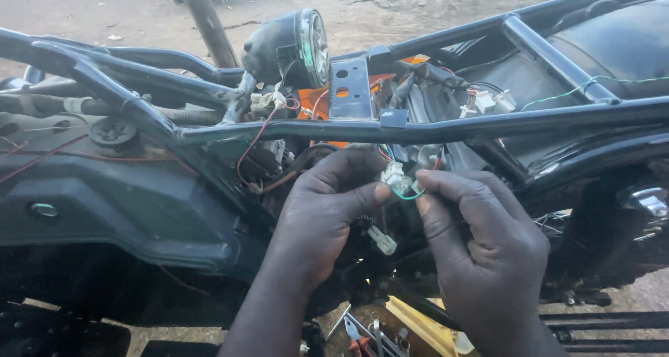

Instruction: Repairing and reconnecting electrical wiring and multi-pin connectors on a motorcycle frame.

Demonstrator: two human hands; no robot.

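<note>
Where wires fill the motorcycle frame [418, 128], a white connector [394, 176] is pinched by left hand [327, 211] and right hand [481, 252] — fingertips clamped together, wrists raised.

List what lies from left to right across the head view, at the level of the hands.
Round black cap → red wire → left hand → white connector with a green wire, pinched by both hands → right hand → chrome part.
</note>
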